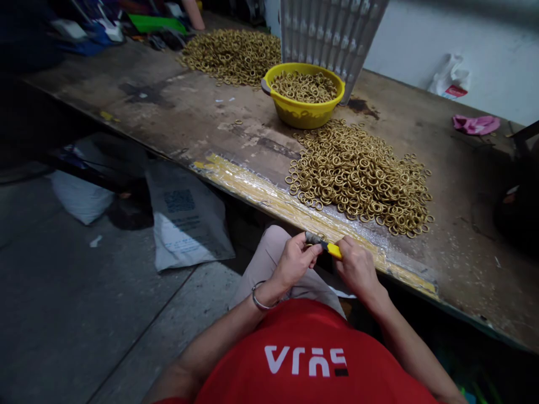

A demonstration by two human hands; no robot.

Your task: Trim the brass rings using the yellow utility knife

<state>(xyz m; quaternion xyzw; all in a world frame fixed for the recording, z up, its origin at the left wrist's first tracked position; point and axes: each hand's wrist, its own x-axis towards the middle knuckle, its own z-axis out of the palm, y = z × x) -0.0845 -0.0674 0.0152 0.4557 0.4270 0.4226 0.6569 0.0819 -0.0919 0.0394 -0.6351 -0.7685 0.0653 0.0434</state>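
My right hand (357, 266) is closed around the yellow handle of a utility knife (335, 251). Its dark front end points left, at the fingers of my left hand (293, 260). Those fingers are pinched together at the table edge, and a gold-coloured ring (320, 236) shows at their tips, partly hidden by the knife. A grey wrapping (311, 238) covers what looks like the left index finger. Just beyond both hands lies a heap of gold-coloured rings (362, 174) on the worktable (189, 120).
Behind the heap stands a yellow basin (307, 115) of rings, with another ring pile (236, 53) farther left. A grey ribbed panel (328, 33) leans upright at the back. A pink cloth (475, 124) lies at right. White sacks (185, 219) sit under the table's left side.
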